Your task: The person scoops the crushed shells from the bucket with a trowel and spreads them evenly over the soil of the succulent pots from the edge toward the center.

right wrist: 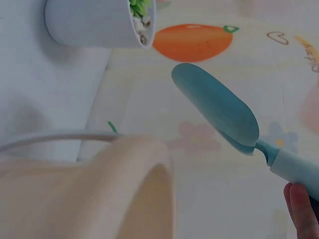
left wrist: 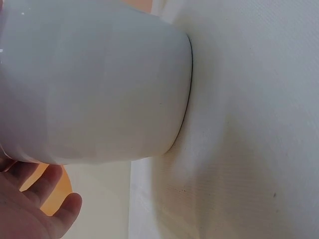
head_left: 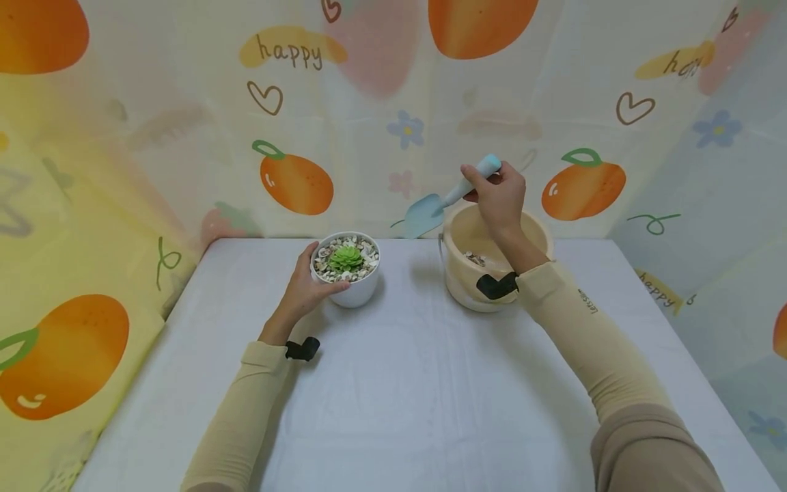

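Note:
My left hand (head_left: 305,282) holds the side of a white flowerpot (head_left: 354,294), thumb across the front and fingers round the left rim. A green succulent (head_left: 346,258) sits in the pot among pale pebbles (head_left: 326,263). The pot stands upright on the table; its smooth wall (left wrist: 104,84) fills much of the left wrist view. Up over a cream bucket (head_left: 458,273), my right hand (head_left: 501,198) grips a light blue trowel (head_left: 424,215) by its handle. The trowel's blade points down and left, between bucket and pot. Some pebbles (head_left: 475,258) lie inside the bucket.
A white cloth covers the table (head_left: 393,410). Behind it hangs a curtain (head_left: 369,171) printed with oranges, hearts and flowers, which also runs along both sides. The bucket's wire handle (right wrist: 60,135) hangs at its left side.

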`<state>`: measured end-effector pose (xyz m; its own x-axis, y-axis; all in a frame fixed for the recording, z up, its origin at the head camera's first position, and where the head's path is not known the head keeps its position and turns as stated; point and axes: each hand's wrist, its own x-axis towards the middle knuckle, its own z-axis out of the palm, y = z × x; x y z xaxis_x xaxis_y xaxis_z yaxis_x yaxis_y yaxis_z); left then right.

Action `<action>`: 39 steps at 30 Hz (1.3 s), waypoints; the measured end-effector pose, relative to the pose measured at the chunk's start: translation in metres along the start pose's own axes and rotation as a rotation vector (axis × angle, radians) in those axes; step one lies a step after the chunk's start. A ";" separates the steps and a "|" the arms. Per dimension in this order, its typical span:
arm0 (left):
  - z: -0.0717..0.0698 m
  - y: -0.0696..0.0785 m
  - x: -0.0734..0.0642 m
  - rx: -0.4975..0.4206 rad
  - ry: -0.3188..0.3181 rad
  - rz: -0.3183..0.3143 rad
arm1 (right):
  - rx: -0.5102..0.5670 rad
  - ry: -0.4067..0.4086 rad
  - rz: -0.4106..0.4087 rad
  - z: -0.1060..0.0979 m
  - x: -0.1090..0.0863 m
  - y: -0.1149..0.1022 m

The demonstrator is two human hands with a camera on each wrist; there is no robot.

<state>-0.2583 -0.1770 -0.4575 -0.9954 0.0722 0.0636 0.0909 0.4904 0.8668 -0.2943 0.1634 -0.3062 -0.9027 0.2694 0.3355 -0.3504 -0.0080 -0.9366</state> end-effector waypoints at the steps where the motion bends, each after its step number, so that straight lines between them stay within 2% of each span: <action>1: 0.000 0.000 0.000 0.000 0.000 0.000 | 0.005 0.005 -0.002 -0.002 0.001 -0.001; 8: 0.000 -0.001 0.000 0.003 0.004 0.011 | 0.058 0.066 0.003 -0.021 0.004 -0.016; 20: 0.000 0.001 -0.001 -0.009 0.002 -0.001 | 0.053 0.075 0.022 -0.056 0.011 -0.021; 30: -0.001 0.000 -0.001 0.008 0.004 -0.010 | -0.001 0.072 0.045 -0.069 0.012 -0.017; 39: 0.000 0.000 -0.001 -0.013 0.002 -0.002 | -0.052 0.057 0.076 -0.081 0.011 -0.002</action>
<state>-0.2576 -0.1773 -0.4570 -0.9956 0.0691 0.0625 0.0881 0.4789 0.8735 -0.2829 0.2440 -0.3085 -0.9100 0.3241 0.2586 -0.2670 0.0191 -0.9635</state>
